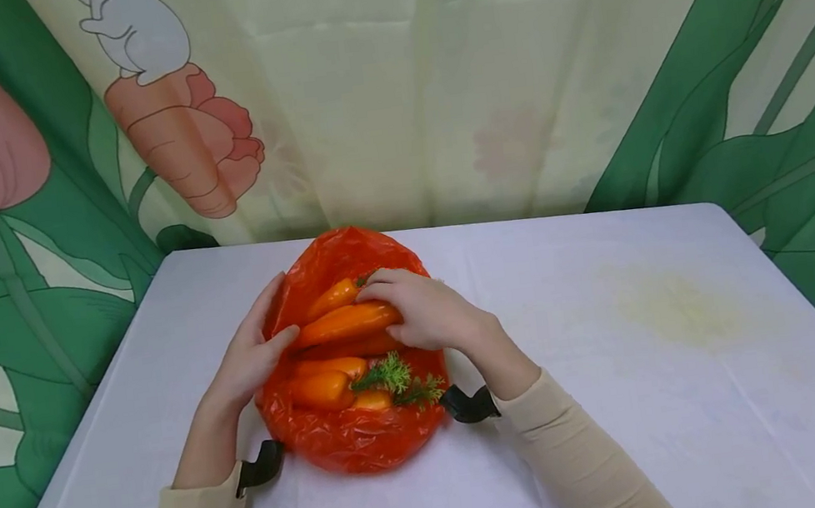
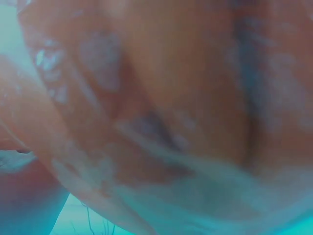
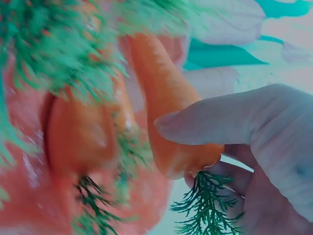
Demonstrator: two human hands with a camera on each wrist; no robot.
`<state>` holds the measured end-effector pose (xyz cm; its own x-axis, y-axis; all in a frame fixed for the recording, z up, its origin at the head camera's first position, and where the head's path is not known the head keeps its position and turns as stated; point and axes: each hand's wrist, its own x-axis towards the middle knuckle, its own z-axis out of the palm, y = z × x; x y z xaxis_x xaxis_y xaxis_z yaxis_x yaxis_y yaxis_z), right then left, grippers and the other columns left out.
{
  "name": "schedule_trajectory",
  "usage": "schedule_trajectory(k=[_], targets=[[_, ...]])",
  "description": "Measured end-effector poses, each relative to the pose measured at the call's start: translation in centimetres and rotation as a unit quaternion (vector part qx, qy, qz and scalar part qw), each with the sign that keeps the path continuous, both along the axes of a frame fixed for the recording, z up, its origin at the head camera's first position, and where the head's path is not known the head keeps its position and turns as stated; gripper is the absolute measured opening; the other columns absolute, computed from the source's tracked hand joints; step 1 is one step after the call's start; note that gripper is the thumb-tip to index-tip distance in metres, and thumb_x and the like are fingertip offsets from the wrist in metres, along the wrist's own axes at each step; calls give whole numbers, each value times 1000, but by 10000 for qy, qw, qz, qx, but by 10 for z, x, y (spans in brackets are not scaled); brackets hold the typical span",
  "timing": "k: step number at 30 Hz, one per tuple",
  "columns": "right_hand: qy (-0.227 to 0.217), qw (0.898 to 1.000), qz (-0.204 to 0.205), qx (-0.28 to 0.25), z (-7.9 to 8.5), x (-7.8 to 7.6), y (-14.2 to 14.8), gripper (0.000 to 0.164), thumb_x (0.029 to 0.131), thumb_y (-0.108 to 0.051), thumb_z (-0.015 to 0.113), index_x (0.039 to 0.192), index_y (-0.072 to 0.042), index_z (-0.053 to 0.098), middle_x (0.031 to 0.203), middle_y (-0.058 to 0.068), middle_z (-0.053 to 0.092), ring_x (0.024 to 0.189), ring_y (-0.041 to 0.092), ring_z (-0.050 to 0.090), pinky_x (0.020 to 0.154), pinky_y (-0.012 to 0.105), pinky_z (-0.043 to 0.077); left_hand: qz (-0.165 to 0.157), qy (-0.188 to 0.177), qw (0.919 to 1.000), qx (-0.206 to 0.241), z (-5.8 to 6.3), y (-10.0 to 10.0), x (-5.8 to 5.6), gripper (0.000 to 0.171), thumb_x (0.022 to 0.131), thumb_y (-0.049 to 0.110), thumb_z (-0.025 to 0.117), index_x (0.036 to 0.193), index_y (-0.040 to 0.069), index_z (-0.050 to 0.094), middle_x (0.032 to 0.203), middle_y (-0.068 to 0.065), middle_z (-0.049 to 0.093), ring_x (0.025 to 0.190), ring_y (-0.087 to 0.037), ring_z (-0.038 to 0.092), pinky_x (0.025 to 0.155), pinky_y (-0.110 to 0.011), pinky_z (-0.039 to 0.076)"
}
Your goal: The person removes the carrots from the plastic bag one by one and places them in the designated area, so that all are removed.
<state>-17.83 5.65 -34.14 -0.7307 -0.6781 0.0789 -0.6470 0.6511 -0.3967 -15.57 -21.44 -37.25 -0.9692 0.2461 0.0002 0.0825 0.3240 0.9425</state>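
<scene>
A red plastic bag [image 1: 362, 448] lies with its mouth spread wide, holding several orange carrots [image 1: 321, 391] with feathery green tops [image 1: 391, 373]. My left hand [image 1: 249, 360] holds the bag's left side, thumb over the rim and fingers along the outside. Inside the bag, my right hand [image 1: 428, 306] grips a thick carrot [image 1: 347, 324] near its leafy end. The right wrist view shows the thumb across that carrot [image 3: 171, 112], with its green sprig [image 3: 208, 205] hanging below. Blurred red plastic [image 2: 195, 98] fills most of the left wrist view, hiding the left fingers there.
Under the bag is a table with a white cloth [image 1: 620, 397], faintly yellowed on the right. A printed curtain [image 1: 422, 118] hangs just behind the table's far edge. Black straps [image 1: 470, 404] stick out near both wrists, close to the bag.
</scene>
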Motion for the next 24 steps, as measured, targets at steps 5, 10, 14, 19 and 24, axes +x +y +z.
schedule_trajectory(k=[5, 10, 14, 19, 24], targets=[[-111, 9990, -202, -373, 5, -6, 16, 47, 83, -3, 71, 129, -12, 68, 130, 1, 58, 116, 18, 55, 98, 37, 49, 140, -52, 9999, -88, -4, -2, 3, 74, 101, 2, 51, 163, 14, 13, 167, -7, 16, 150, -32, 15, 119, -60, 14], [-317, 9968, -368, -636, 9, -9, 31, 48, 80, -2, 71, 128, -10, 67, 129, 1, 58, 114, 19, 54, 98, 37, 48, 157, -132, 9997, -129, -6, -4, 6, 76, 101, 4, 52, 164, 17, 12, 167, -9, 16, 150, -34, 16, 118, -62, 14], [-308, 9955, -356, -821, 9, -11, 47, 49, 80, -1, 71, 128, -9, 67, 127, 1, 57, 112, 19, 53, 96, 37, 48, 54, -160, 9998, -128, -7, -4, 6, 77, 100, 4, 53, 164, 16, 10, 166, -12, 15, 148, -37, 18, 117, -64, 17], [-193, 9950, -410, -892, 6, -17, 72, 45, 80, 1, 74, 123, -8, 68, 122, 3, 58, 106, 21, 54, 92, 38, 48, -15, -183, 9997, -140, -8, -3, 5, 79, 100, 1, 52, 164, 17, 9, 167, -11, 14, 149, -36, 17, 117, -62, 16], [-67, 9952, -393, -892, 1, -26, 97, 43, 83, 2, 71, 124, -7, 66, 123, 5, 60, 104, 22, 53, 88, 40, 47, -64, -245, 9995, -163, -6, -3, 6, 78, 100, -2, 47, 164, 19, 9, 168, -7, 13, 151, -33, 13, 118, -61, 13]])
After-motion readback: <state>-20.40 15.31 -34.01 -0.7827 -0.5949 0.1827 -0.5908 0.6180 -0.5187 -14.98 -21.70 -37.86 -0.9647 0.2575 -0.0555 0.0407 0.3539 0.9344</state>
